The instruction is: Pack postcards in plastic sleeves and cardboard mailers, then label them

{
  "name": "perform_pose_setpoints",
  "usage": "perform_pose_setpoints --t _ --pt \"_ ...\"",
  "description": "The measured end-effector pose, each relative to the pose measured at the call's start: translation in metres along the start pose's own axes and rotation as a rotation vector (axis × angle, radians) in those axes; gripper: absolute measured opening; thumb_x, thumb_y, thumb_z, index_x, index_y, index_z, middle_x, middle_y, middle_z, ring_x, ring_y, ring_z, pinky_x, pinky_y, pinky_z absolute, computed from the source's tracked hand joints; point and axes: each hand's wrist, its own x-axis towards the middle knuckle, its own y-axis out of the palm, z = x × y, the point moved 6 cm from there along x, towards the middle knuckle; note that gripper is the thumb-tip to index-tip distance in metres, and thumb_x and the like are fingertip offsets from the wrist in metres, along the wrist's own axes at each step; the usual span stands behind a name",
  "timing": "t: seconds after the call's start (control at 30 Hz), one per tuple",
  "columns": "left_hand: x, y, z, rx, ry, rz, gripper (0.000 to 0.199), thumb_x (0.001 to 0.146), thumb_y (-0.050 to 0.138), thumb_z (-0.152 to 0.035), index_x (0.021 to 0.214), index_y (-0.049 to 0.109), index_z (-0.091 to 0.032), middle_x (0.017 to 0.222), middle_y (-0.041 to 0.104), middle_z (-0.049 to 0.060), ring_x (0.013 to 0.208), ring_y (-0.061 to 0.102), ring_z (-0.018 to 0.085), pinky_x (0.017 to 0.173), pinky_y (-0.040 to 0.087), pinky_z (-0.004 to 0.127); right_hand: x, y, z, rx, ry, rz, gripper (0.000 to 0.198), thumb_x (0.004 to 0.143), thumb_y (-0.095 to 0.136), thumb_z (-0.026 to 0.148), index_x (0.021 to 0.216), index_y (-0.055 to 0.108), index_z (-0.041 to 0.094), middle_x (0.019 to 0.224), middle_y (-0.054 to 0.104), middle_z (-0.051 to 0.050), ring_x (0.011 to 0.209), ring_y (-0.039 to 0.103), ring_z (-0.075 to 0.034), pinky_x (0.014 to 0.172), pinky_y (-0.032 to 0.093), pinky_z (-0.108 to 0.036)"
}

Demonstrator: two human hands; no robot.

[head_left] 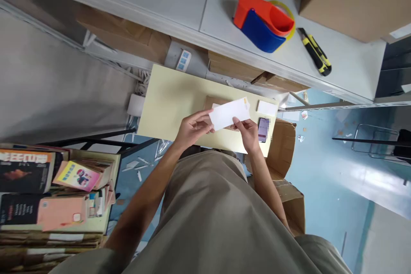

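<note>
Over the pale-yellow rectangular tabletop (pixel 173 94), a white rectangular paper (pixel 228 113) partly hides a flat brown cardboard piece (pixel 209 102); the paper's corner print is too small to read. At the tabletop's right end, pixelation blurs a dark smartphone (pixel 262 130). Left of the tabletop and lower, the view's edge cuts off an orange-banded black book (pixel 24 173).

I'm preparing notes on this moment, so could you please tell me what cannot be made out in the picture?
All in the head view:
White paper: its print is too small to read.
Right hand: some fingers are hidden behind the paper.
Brown piece: largely covered by the paper.
Phone: screen text too small; pixelation blurs its right side.
Large cardboard box: cut off by the picture's top edge.
</note>
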Motion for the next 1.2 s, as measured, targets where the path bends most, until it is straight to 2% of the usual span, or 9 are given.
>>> perform_pose_setpoints --t 0.07,0.1,0.23,0.3,0.53,0.73,0.97,1.1,1.2 --pt "-0.008 -0.025 -0.010 -0.034 -0.010 0.013 0.082 0.080 0.088 -0.058 0.151 0.066 -0.023 0.112 0.085 0.012 0.070 0.079 0.020 0.067 0.065 0.033 -0.009 0.024 0.016 -0.030 -0.044 -0.043 0.047 0.080 0.089 0.069 0.079 0.076 0.023 0.080 0.082 -0.005 0.080 0.078 -0.023 0.085 0.066 -0.040" --pt "-0.012 -0.036 -0.014 -0.037 -0.027 0.041 0.079 0.080 0.087 -0.058 0.149 0.068 -0.023 0.114 0.085 0.012 0.068 0.078 0.019 0.065 0.064 0.032 -0.012 0.036 0.023 -0.047 -0.061 -0.059 0.046 0.082 0.088 0.069 0.080 0.077 0.024 0.080 0.082 -0.005 0.080 0.079 -0.024 0.084 0.066 -0.041" --pt "-0.024 -0.072 -0.024 -0.002 -0.089 0.163 0.043 0.082 0.085 -0.057 0.103 0.082 -0.020 0.102 0.086 0.013 0.066 0.074 0.019 0.061 0.062 0.032 -0.023 0.081 0.046 -0.112 -0.104 -0.082 0.048 0.085 0.085 0.071 0.083 0.077 0.024 0.080 0.082 -0.005 0.079 0.080 -0.025 0.082 0.067 -0.042" --pt "-0.025 -0.089 -0.029 0.014 -0.081 0.163 0.038 0.082 0.084 -0.056 0.091 0.081 -0.020 0.093 0.086 0.012 0.064 0.071 0.018 0.060 0.061 0.032 -0.027 0.100 0.053 -0.121 -0.111 -0.085 0.049 0.085 0.085 0.072 0.082 0.077 0.024 0.079 0.082 -0.006 0.077 0.079 -0.025 0.080 0.067 -0.041" --pt "-0.022 -0.136 -0.048 0.050 -0.029 0.189 0.035 0.083 0.083 -0.053 0.086 0.081 -0.018 0.086 0.084 0.012 0.059 0.063 0.016 0.056 0.057 0.031 -0.034 0.149 0.057 -0.116 -0.090 -0.130 0.049 0.084 0.086 0.071 0.088 0.079 0.023 0.083 0.082 -0.006 0.078 0.080 -0.024 0.078 0.067 -0.041" --pt "-0.024 -0.161 -0.055 0.066 -0.036 0.194 0.037 0.082 0.082 -0.057 0.085 0.081 -0.020 0.083 0.083 0.010 0.061 0.064 0.017 0.055 0.055 0.030 -0.034 0.175 0.060 -0.131 -0.089 -0.150 0.050 0.084 0.085 0.072 0.083 0.077 0.023 0.077 0.080 -0.005 0.076 0.078 -0.024 0.079 0.067 -0.041" --pt "-0.022 -0.176 -0.051 0.056 -0.014 0.179 0.039 0.082 0.081 -0.059 0.083 0.079 -0.020 0.081 0.082 0.010 0.060 0.062 0.016 0.054 0.053 0.029 -0.028 0.194 0.056 -0.155 -0.088 -0.161 0.052 0.086 0.082 0.075 0.082 0.075 0.024 0.077 0.080 -0.005 0.074 0.076 -0.023 0.075 0.065 -0.039" --pt "-0.019 -0.182 -0.053 0.101 0.018 0.174 0.035 0.085 0.079 -0.055 0.081 0.078 -0.021 0.081 0.081 0.009 0.061 0.063 0.016 0.056 0.053 0.029 -0.027 0.205 0.049 -0.386 -0.034 -0.108 0.058 0.092 0.076 0.075 0.064 0.065 0.026 0.061 0.070 -0.002 0.060 0.067 -0.018 0.064 0.059 -0.033" --pt "-0.017 -0.186 -0.053 0.145 0.051 0.167 0.031 0.086 0.077 -0.051 0.083 0.079 -0.021 0.083 0.082 0.009 0.064 0.065 0.017 0.058 0.053 0.029 -0.035 0.214 0.058 -0.583 -0.131 -0.120 0.051 0.095 0.076 0.069 0.069 0.068 0.026 0.067 0.071 -0.002 0.063 0.066 -0.018 0.063 0.056 -0.031"
